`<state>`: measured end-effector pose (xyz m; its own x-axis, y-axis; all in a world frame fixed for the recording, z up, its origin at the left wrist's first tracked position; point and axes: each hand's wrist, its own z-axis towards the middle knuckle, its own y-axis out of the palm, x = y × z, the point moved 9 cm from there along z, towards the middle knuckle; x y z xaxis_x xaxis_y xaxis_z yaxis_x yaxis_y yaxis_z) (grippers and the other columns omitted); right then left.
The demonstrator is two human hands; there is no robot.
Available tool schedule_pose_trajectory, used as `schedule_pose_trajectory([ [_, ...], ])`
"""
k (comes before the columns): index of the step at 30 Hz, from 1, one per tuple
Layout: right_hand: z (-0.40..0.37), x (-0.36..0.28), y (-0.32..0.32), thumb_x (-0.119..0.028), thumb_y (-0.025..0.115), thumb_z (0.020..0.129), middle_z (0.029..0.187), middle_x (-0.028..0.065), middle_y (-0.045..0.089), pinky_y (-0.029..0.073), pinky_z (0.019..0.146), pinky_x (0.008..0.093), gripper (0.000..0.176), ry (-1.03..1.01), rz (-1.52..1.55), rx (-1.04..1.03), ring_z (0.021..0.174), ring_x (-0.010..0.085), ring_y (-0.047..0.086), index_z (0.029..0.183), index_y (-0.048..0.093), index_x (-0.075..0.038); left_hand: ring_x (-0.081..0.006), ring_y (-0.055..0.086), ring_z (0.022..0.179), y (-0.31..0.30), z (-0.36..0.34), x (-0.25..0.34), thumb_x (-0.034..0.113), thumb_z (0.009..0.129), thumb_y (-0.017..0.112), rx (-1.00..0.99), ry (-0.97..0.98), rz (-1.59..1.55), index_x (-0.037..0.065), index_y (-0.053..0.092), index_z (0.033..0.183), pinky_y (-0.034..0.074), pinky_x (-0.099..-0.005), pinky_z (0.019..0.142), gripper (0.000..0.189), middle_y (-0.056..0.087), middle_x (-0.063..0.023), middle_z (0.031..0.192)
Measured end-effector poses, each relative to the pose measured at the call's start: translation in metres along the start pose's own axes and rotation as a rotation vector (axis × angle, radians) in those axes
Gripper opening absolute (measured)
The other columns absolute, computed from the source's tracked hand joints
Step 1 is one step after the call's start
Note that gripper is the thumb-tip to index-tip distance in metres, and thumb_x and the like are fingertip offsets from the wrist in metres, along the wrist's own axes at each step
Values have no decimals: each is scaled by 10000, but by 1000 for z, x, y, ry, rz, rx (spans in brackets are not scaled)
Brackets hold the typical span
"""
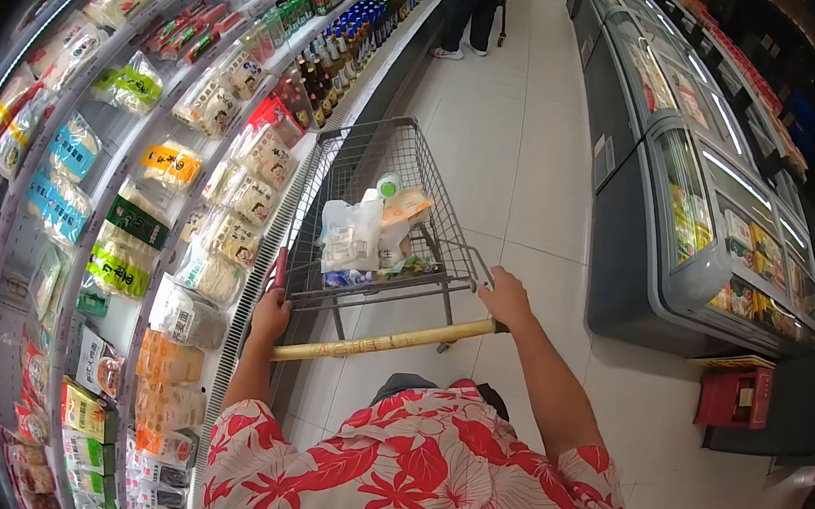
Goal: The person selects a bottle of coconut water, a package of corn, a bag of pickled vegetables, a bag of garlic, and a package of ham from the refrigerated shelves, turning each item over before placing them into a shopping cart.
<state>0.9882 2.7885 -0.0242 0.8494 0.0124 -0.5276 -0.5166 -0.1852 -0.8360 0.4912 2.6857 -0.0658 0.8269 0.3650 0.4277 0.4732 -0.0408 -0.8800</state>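
Steel wire forms the shopping cart [379, 151] that the head view shows in front of us. It stands on the tiled floor [520, 147] of a shop aisle, just beside the chilled shelves [130, 223] on our left and well apart from the chest freezer [689, 256] on our right. Our left hand [270, 317] sits at the left end of the yellowish handle [388, 341], its fingers curled round the bar. Our right hand [506, 301] lies over the right end, its fingers folded down on the far side, as far as we can tell. In the cart's basket lie a white bag [349, 238], a bottle with a green cap [389, 188] and an orange packet [405, 209], all loose and leaning on one another. Farther up the aisle another person [475, 1] stands by the shelves, and a red crate [735, 395] sits on the floor near the freezer. We judge the left side to be the main risk: the cart runs so close to the shelf edge that a slight drift could scrape it or knock hanging packets down. A hard shove could also send the cart towards the person ahead, and a sudden stop could topple the bottle among the loose goods.
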Motion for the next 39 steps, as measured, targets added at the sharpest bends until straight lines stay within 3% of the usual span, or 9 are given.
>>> schedule_pose_trajectory([
  [2, 0, 6, -24, -304, 634, 810, 998, 237, 642, 503, 817, 455, 408, 17, -67, -38, 891, 421, 631, 1073, 562, 0, -354, 632, 972, 2, 5, 17, 230, 865, 591, 12, -29, 25, 43, 595, 1178, 491, -419, 857, 365, 652, -196, 1043],
  [4, -3, 54, -11, -239, 594, 828, 890, 212, 656, 496, 774, 413, 336, 313, 213, -141, 846, 369, 643, 1061, 588, 3, -379, 596, 1037, 26, 12, 19, 263, 864, 605, 8, -53, 73, 33, 587, 1192, 465, -440, 909, 401, 610, -235, 1123],
  [9, 42, 79, -31, -195, 553, 835, 833, 167, 645, 494, 746, 375, 295, 290, 402, -171, 781, 283, 646, 1054, 568, 2, -346, 544, 1134, 52, 16, 60, 378, 943, 425, -99, -66, 126, 105, 629, 1158, 422, -461, 957, 402, 631, -130, 1157],
  [19, 148, 110, -69, -142, 539, 827, 929, 186, 629, 502, 703, 393, 431, 78, 465, -524, 772, 334, 639, 1239, 475, -32, -370, 563, 1034, 79, 28, 158, 375, 920, 483, -105, -321, 301, 43, 650, 1007, 424, -488, 890, 381, 629, -118, 1117],
  [23, 197, 139, -78, -84, 528, 837, 961, 131, 599, 503, 668, 339, 466, -72, 377, -589, 714, 212, 616, 1292, 437, -42, -355, 578, 995, 98, 29, 181, 310, 895, 502, -28, -385, 313, 66, 649, 1045, 433, -481, 871, 322, 636, -102, 1109],
  [29, 267, 179, -99, -29, 470, 847, 956, 143, 590, 503, 615, 316, 511, -22, 364, -702, 665, 188, 608, 1352, 392, -35, -346, 600, 941, 121, 34, 256, 172, 867, 492, 150, -416, 154, 68, 668, 1020, 456, -460, 841, 255, 660, -136, 1012],
  [33, 335, 200, -130, -71, 470, 854, 775, 124, 596, 489, 643, 351, 407, -222, 329, -617, 654, 210, 603, 1258, 506, -34, -358, 610, 899, 149, 38, 298, 177, 887, 484, 210, -552, 31, 66, 679, 1000, 475, -461, 813, 252, 674, -135, 986],
  [37, 388, 232, -144, -87, 480, 860, 859, 174, 612, 493, 748, 361, 421, -83, 373, -806, 797, 267, 628, 1277, 497, -31, -360, 612, 902, 178, 37, 357, 179, 884, 500, 308, -627, 45, 63, 680, 995, 476, -464, 814, 241, 674, -140, 986],
  [39, 430, 242, -140, -93, 471, 878, 682, 103, 577, 479, 557, 318, 452, -375, 341, -712, 569, 165, 582, 1327, 464, -44, -357, 615, 906, 193, 42, 381, 178, 869, 528, 331, -707, 21, 63, 679, 1000, 477, -456, 826, 231, 674, -141, 1003],
])
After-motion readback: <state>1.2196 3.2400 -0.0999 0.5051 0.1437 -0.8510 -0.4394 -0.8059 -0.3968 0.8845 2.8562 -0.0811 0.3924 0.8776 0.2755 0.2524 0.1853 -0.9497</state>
